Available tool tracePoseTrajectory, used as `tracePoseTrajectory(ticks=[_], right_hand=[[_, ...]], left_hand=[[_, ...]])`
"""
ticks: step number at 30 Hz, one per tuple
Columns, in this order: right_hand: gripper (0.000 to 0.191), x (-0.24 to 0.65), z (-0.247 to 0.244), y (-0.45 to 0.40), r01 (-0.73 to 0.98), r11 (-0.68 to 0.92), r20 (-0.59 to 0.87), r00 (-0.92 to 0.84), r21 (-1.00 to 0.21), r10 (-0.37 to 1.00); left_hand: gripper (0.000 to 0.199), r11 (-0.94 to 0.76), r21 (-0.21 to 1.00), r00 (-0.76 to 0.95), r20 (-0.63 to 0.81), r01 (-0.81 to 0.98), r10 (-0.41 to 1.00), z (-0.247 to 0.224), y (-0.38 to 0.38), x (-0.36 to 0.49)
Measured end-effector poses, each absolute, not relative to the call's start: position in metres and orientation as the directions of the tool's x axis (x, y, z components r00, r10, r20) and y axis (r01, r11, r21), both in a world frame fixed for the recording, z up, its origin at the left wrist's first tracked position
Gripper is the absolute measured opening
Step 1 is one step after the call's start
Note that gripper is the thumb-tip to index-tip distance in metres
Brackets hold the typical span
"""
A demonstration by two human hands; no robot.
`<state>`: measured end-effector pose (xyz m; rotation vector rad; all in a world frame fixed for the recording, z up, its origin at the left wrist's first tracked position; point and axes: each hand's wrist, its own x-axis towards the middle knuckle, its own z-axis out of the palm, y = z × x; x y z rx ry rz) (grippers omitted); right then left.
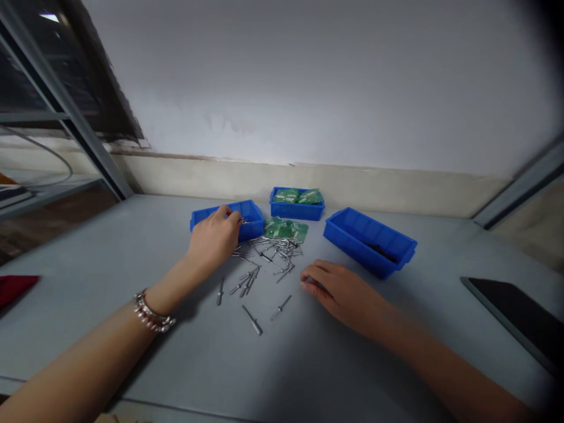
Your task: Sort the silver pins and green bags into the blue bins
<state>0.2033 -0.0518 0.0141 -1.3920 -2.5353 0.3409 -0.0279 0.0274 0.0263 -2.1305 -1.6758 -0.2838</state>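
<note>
1. metal pins (266,257), slim shafts with thicker sleeves, lie loose on the grey table (185,364), mostly heaped beside the green packets (285,229); a few sit apart, nearer the person.
2. the left hand (215,235) reaches over the left blue bin (252,232), fingers curled together; metal shows at the fingertips, but i cannot tell whether it is pinched or lying in the bin.
3. the right hand (341,291) rests near the table, between the pins and the right blue bin (355,244), thumb and fingers bent close; whether they grip anything, i cannot tell.
4. the pins look light, stiff and smooth, likely to roll or tangle; a fingertip pinch on the thicker sleeve should suit best, with the thin shaft being the slippier hold.
</note>
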Motion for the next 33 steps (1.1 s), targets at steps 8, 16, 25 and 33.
tracePoseTrajectory(ticks=[8, 16, 25, 33], right_hand=[[0.017, 0.202, 0.015, -0.051, 0.795, 0.527, 0.081, -0.530, -0.300, 0.844], [0.019, 0.204, 0.014, -0.051, 0.774, 0.546, 0.128, -0.536, -0.320, 0.835], [0.022, 0.203, 0.017, -0.051, 0.795, 0.528, 0.116, -0.519, -0.300, 0.847], [0.021, 0.205, 0.012, -0.050, 0.793, 0.533, 0.111, -0.526, -0.295, 0.843]], left_hand=[[0.029, -0.187, -0.208, 0.259, 0.406, 0.960, 0.876, 0.026, 0.027, -0.027], [0.025, -0.405, -0.152, 0.426, 0.474, 0.901, 0.771, 0.029, 0.022, -0.023], [0.019, -0.822, 0.289, 0.850, 0.050, 0.490, 0.524, 0.030, -0.005, -0.005], [0.018, -0.814, 0.384, 0.882, 0.000, 0.436, 0.472, 0.020, -0.007, -0.004]])
